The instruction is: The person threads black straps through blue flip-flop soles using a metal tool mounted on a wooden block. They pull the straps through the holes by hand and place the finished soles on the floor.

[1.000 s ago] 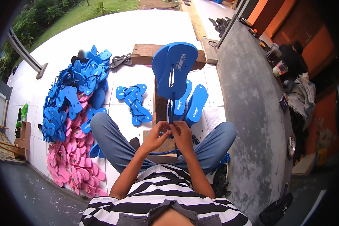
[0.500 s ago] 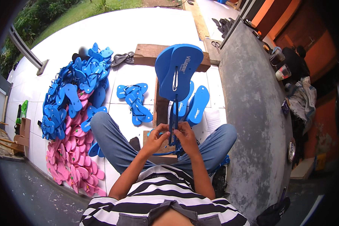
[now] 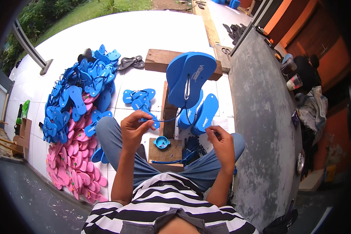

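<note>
In front of me a pair of blue flip-flop soles (image 3: 202, 70) stands raised, with a white loop (image 3: 187, 87) on the near one. A thin dark blue strap (image 3: 169, 119) hangs from below the soles, its arms spread apart. My left hand (image 3: 133, 128) pinches one strap end between thumb and fingers. My right hand (image 3: 223, 147), further right, is closed with thumb and fingertips together, seemingly on the other end, which is hard to make out. Between my knees a small blue bowl (image 3: 162, 142) sits on a wooden block (image 3: 171, 151), beside a bundle of dark straps (image 3: 193, 148).
At left lies a big heap of blue flip-flops (image 3: 76, 99) and pink ones (image 3: 76, 163). Several finished blue flip-flops (image 3: 138, 97) lie ahead, with blue soles (image 3: 206, 113) behind the strap. A wooden beam (image 3: 160, 59) lies beyond. A grey ledge (image 3: 257, 128) runs along the right.
My hands were close together at the hanging strap. They have moved apart, left and right, and the strap arms are now spread, uncovering the bowl. The view has shifted slightly.
</note>
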`<action>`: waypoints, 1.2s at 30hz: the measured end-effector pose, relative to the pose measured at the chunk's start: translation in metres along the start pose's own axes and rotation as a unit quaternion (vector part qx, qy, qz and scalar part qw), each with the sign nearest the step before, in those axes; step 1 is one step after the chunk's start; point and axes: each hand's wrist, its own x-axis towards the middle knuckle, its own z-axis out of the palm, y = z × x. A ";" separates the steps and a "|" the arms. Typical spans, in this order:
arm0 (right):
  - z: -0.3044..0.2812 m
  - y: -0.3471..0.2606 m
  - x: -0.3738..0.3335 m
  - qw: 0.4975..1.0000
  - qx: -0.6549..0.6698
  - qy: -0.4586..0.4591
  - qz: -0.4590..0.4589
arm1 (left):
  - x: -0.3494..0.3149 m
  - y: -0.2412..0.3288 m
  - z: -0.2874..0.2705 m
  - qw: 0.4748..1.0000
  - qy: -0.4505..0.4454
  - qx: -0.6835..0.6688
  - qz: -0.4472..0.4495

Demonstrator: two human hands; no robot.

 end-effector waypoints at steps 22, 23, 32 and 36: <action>0.071 -0.018 0.057 0.820 0.513 -0.228 -0.111 | 0.047 0.030 0.060 0.949 -0.160 0.230 0.144; 0.071 -0.024 0.060 0.820 0.522 -0.211 -0.107 | 0.053 0.033 0.058 0.954 -0.148 0.230 0.123; 0.079 -0.037 0.083 0.785 0.582 -0.166 -0.133 | 0.122 0.065 0.075 0.883 -0.048 0.387 0.262; 0.084 -0.036 0.082 0.800 0.568 -0.151 -0.122 | 0.132 0.066 0.081 0.835 -0.080 0.459 0.293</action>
